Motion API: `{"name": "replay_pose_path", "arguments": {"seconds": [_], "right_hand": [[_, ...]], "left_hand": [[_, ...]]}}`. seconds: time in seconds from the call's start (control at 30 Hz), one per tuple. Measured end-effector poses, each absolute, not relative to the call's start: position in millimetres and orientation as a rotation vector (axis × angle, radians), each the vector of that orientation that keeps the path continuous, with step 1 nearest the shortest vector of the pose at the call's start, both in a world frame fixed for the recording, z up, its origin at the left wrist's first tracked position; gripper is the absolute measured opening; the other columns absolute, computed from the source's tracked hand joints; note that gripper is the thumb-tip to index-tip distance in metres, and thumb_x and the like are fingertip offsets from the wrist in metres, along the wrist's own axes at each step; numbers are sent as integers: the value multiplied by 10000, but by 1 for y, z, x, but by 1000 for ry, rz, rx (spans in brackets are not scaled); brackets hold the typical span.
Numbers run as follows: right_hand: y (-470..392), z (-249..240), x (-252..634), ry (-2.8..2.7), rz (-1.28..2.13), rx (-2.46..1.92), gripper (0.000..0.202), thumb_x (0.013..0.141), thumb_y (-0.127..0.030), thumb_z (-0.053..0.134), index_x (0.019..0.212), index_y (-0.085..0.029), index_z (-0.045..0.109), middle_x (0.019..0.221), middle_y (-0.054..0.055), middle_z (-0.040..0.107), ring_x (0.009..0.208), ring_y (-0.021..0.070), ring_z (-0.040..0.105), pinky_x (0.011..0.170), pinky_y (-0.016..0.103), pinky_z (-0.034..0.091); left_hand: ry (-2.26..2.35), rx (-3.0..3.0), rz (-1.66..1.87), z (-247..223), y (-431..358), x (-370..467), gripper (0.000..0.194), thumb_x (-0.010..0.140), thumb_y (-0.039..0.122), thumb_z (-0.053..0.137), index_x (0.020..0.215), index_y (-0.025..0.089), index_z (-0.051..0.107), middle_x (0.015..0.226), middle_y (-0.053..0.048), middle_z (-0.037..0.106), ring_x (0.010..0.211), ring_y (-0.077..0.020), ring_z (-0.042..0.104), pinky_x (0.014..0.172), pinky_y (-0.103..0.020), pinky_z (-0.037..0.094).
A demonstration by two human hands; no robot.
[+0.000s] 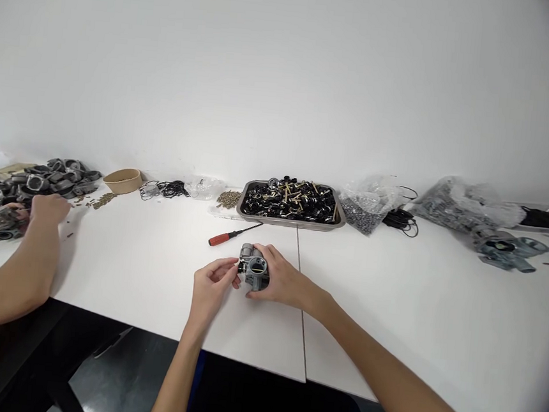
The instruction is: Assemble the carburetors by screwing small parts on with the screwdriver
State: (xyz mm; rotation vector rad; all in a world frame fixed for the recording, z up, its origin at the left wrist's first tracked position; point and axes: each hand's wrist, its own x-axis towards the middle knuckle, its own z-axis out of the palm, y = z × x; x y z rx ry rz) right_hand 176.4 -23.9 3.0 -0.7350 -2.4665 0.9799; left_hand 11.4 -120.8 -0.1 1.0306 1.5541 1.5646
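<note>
A grey metal carburetor (256,266) is held just above the white table, its round bore facing up toward me. My right hand (280,276) wraps around its right side, thumb below and fingers over the top. At its left side, my left hand (214,282) pinches a small black part (242,268) against the body; the fingertips partly cover it, so its exact kind is unclear. Behind the carburetor lies a screwdriver (226,237) with a red handle, its shaft pointing to the back right.
A metal tray (292,223) of black and brass parts stands behind. Brass screws (228,199), black cables (173,189), a tan bowl (123,182) and bags of small parts (368,208) line the wall. Rightward sit more carburetors (506,249). A co-worker's arm (33,268) works at left.
</note>
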Motion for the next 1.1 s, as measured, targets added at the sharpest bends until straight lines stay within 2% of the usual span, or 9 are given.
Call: {"name": "replay_pose_path", "arguments": {"seconds": [0.2, 0.33, 0.5, 0.73, 1.1], "right_hand": [[-23, 5, 177, -2490, 997, -750, 957, 669, -431, 806, 1439, -262, 262, 1274, 100, 441, 1165, 281, 509, 967, 439, 474], [-23, 5, 177, -2488, 989, -737, 937, 667, -438, 808, 1423, -260, 284, 1266, 98, 447, 1187, 289, 495, 989, 449, 458], [-23, 4, 177, -2481, 1011, -725, 948, 672, -426, 805, 1435, -275, 262, 1276, 99, 444, 1162, 288, 515, 953, 441, 477], [-23, 3, 178, -2476, 986, -722, 930, 662, -418, 808, 1416, -260, 285, 1255, 98, 458, 1133, 284, 530, 931, 437, 490], [-22, 2, 177, -2493, 981, -728, 929, 677, -444, 793, 1426, -257, 276, 1278, 106, 440, 1157, 284, 508, 961, 443, 477]], "left_hand": [[1563, 1044, 1580, 2, -120, 11, 278, 726, 350, 736, 865, 113, 695, 605, -44, 656, 519, -153, 597, 572, -293, 502], [1563, 1061, 1617, 5, -118, 13, 234, 721, 333, 728, 841, 137, 682, 677, -49, 679, 578, -162, 628, 606, -294, 524], [1602, 1045, 1599, 6, -118, 11, 218, 746, 339, 713, 811, 133, 687, 592, -30, 648, 514, -140, 579, 586, -281, 498], [1596, 1098, 1565, 5, -117, 12, 204, 770, 335, 700, 768, 131, 716, 633, -37, 649, 545, -125, 561, 615, -264, 474], [1570, 1033, 1522, 0, -116, 12, 289, 781, 393, 684, 799, 105, 683, 570, -39, 623, 497, -126, 546, 563, -268, 456]]}}
